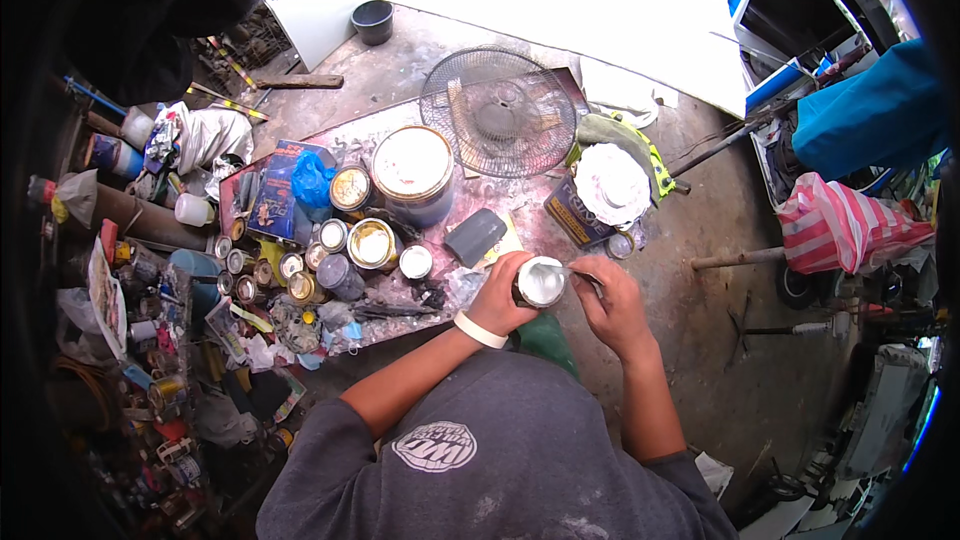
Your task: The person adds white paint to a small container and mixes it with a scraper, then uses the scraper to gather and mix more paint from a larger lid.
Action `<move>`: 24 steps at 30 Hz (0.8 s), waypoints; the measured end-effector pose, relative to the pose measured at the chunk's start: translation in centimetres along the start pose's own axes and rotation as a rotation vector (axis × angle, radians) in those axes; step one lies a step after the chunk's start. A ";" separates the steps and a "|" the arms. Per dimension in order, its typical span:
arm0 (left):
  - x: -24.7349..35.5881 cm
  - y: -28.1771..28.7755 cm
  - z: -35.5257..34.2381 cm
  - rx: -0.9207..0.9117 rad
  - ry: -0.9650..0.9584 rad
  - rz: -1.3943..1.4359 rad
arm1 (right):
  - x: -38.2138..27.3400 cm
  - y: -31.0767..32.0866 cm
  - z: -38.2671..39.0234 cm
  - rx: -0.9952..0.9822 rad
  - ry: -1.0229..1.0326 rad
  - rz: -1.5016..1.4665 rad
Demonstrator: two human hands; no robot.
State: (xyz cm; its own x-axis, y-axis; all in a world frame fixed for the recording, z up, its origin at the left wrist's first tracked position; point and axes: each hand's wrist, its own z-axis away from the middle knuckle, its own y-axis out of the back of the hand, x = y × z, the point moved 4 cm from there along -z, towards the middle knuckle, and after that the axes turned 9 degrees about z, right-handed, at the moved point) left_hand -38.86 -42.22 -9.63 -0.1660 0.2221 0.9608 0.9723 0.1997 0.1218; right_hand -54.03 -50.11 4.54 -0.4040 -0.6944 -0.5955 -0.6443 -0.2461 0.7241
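Note:
My left hand [505, 295], with a pale band on its wrist, is wrapped round a small round can [540, 287] of white, paint-like substance. My right hand [607, 300] is at the can's right side, pinching a thin grey metal tool [553, 270] whose far end is in the white substance. Just beyond the can, a dark grey rectangular piece [473, 238] lies on a yellowish sheet. A small white-topped container [416, 261] stands to the left of my hands on the paint-stained board [470, 195].
Paint cans [373, 244], a large bucket [412, 160] and a blue plastic bag [312, 176] crowd the left. A fan grille [497, 112] lies beyond them. A lumpy white item [611, 183] sits on a boxy container at right. A striped bag [850, 225] hangs far right, above a pipe [740, 259].

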 end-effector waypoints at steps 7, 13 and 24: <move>-0.5 -0.5 -0.1 0.022 0.014 -0.003 | 3.1 -1.9 3.8 0.186 -0.622 -0.301; -0.4 -0.4 -0.6 0.006 0.078 0.043 | 4.4 1.8 4.6 0.400 -0.679 -0.548; -0.3 -2.3 -1.6 -0.107 0.105 0.117 | 3.9 5.7 5.2 0.459 -0.556 -0.545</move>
State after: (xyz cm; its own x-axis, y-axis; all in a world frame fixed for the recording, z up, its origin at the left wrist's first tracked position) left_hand -40.77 -44.29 -9.75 -0.0384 0.1363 0.9899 0.9968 0.0746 0.0284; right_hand -62.66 -50.68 4.50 -0.1460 -0.1042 -0.9838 -0.9857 -0.0689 0.1536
